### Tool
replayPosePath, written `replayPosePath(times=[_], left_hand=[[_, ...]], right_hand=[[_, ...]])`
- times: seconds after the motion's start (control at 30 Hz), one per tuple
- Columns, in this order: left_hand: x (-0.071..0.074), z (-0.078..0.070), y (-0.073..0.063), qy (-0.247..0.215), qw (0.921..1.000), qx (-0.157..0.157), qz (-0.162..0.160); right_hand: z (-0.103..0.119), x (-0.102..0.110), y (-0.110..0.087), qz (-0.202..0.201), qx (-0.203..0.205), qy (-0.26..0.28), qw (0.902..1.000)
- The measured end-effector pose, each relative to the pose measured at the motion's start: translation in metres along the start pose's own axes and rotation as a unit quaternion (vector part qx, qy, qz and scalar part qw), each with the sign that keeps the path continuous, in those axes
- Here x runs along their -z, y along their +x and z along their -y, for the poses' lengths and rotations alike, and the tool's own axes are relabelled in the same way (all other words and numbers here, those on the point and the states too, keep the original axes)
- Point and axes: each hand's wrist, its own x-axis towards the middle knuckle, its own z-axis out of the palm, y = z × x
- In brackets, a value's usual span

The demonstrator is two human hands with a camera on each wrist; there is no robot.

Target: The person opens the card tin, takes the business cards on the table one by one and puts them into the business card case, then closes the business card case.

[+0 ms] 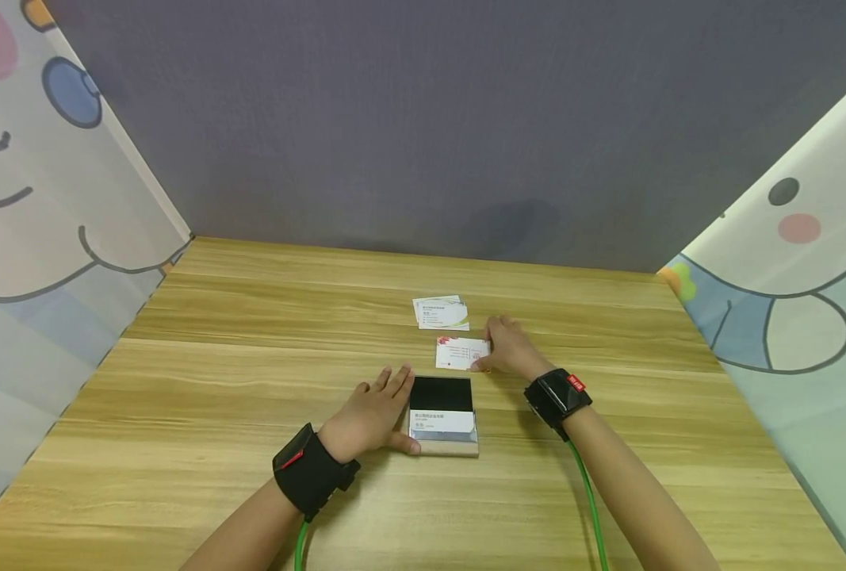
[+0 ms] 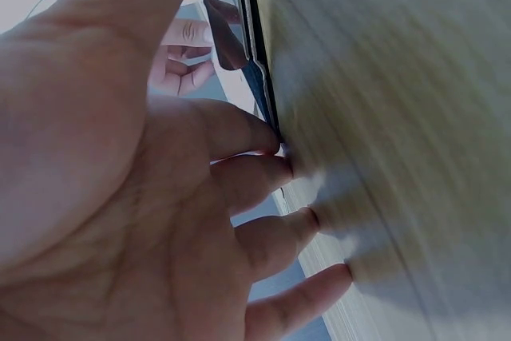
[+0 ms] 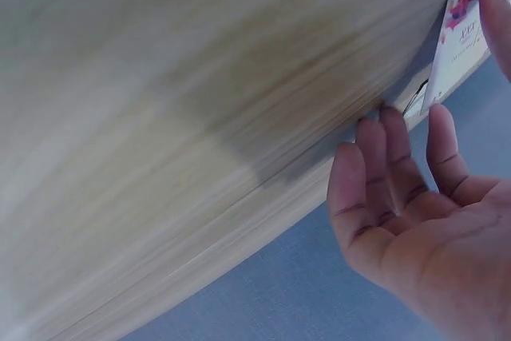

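A white business card with red floral print [image 1: 454, 354] has its right end between the thumb and fingers of my right hand [image 1: 511, 350]. In the right wrist view, thumb and index finger grip opposite edges of this card [image 3: 463, 41]. Closer to me lies an open business card case [image 1: 442, 452] with a dark lid interior and a white card [image 1: 442, 421] inside. My left hand [image 1: 373, 416] lies along the case's left side, fingers extended, thumb at its near left corner. In the left wrist view, the fingertips [image 2: 339, 275] touch the table and the index finger meets the case edge.
A small stack of white business cards [image 1: 442, 316] lies beyond the red-printed one. The wooden table [image 1: 251, 317] ends at a dark grey panel [image 1: 394, 143] behind, with cartoon-printed panels [image 1: 808, 317] at the sides. Green cables [image 1: 590, 500] trail from both wristbands.
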Motion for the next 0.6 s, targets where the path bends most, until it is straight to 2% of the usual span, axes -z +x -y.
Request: replayPosePath(times=[0.2,0.43,0.6], left_hand=[[0.0002,0.0003,0.0003,0.000,1.0000,-0.001,0.000],[-0.0005,0.0006,0.0007,-0.002,1.0000,-0.002,-0.003],[-0.0007,0.0008,0.0008,0.000,1.0000,-0.003,-0.005]], right_hand=[[0.0031,0.0010,-0.0002,0.014,0.002,0.024,0.9996],[0.0052,0.0000,-0.0003,0.007,0.052,0.029,0.9982],[0.0059,-0.0018,-0.0003,-0.003,0.064,0.018,0.9978]])
